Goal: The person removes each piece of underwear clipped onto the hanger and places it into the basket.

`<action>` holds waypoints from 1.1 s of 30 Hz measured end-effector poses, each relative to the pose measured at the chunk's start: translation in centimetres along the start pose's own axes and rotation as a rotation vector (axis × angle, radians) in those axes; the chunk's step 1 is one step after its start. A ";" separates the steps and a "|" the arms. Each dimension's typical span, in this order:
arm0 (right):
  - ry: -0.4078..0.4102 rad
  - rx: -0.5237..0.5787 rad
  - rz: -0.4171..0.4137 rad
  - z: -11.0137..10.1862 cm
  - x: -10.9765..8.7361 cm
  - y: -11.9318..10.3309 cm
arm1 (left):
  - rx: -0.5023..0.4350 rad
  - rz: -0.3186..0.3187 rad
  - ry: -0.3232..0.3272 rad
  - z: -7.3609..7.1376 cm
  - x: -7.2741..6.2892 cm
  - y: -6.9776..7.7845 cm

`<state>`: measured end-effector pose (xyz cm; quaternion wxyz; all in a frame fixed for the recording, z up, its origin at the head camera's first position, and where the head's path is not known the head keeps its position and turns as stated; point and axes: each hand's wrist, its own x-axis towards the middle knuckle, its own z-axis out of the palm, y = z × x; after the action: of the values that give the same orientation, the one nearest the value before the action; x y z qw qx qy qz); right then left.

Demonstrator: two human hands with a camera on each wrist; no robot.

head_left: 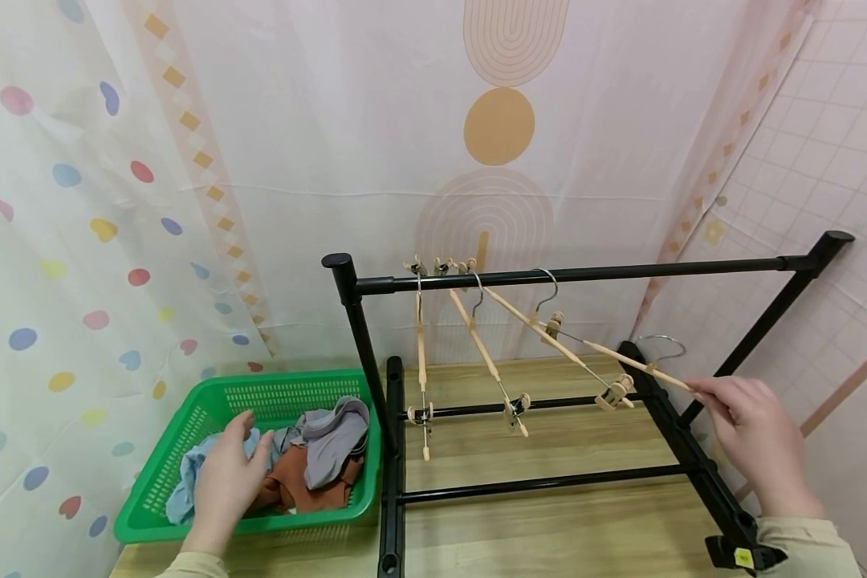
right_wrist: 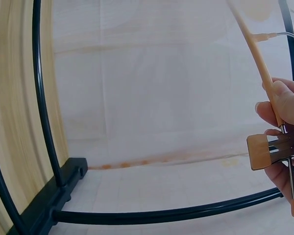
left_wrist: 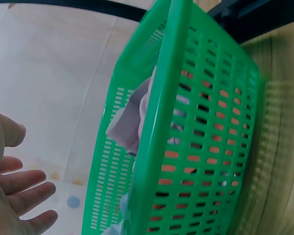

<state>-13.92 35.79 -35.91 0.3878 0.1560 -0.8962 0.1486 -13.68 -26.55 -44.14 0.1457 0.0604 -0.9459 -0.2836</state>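
Note:
My right hand (head_left: 759,441) grips one end of a wooden clip hanger (head_left: 636,364), whose metal hook (head_left: 665,347) is off the rail. In the right wrist view, thumb and fingers close round the hanger's bar (right_wrist: 259,63), beside a metal clip with a wooden pad (right_wrist: 258,152). My left hand (head_left: 227,478) hovers over a green basket (head_left: 289,523), fingers spread and holding nothing. Inside lie a grey garment (head_left: 332,441), a brown one (head_left: 299,480) and a light blue one (head_left: 183,482), partly behind the hand. The left wrist view shows the hand (left_wrist: 14,186) apart from the basket wall.
Three similar hangers hang from the rack's black rail (head_left: 657,271): the left one (head_left: 422,345), the middle one (head_left: 477,341) and the right one (head_left: 535,325). The rack's lower bars (head_left: 549,485) cross above the wooden tabletop (head_left: 535,538). A patterned curtain (head_left: 332,120) hangs behind.

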 end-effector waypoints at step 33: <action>0.047 0.013 -0.025 -0.8 4.4 -0.9 | 0.027 0.161 -0.034 2.4 -1.2 2.7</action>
<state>-15.90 34.52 -32.00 0.4094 0.1664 -0.8839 0.1531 -13.33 -22.82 -44.80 0.1511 -0.0188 -0.9537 -0.2594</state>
